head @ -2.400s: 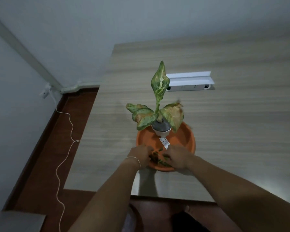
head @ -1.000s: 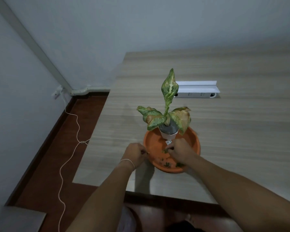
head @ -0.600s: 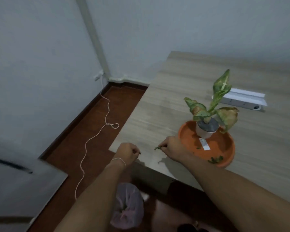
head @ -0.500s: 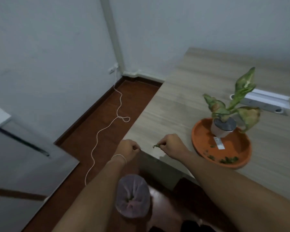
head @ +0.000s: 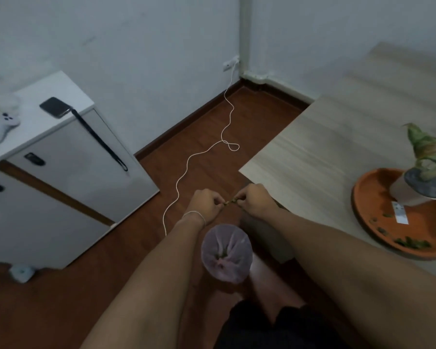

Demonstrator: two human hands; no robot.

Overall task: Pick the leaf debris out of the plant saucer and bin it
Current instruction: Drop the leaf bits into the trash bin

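My left hand (head: 207, 205) and my right hand (head: 256, 201) are side by side over the floor, off the table's left corner, fingers pinched. Small bits of leaf debris (head: 229, 202) show between the two sets of fingertips. Just nearer to me stands the bin (head: 226, 253), lined with a pinkish bag, with a few green scraps inside. On the table at the right sits the orange saucer (head: 363, 210), holding a white pot with a mottled plant (head: 425, 152). More leaf debris (head: 413, 243) lies along the saucer's near rim.
A white cabinet (head: 68, 167) stands at the left, with a game controller (head: 4, 124) and a dark phone (head: 54, 107) on top. A white cable (head: 199, 153) runs over the brown floor from a wall socket. The wooden table (head: 325, 152) fills the right side.
My view has swung left and down, away from the saucer. Both hands left the saucer with pinched leaf bits, crossed the table's corner and now hang above the bin.
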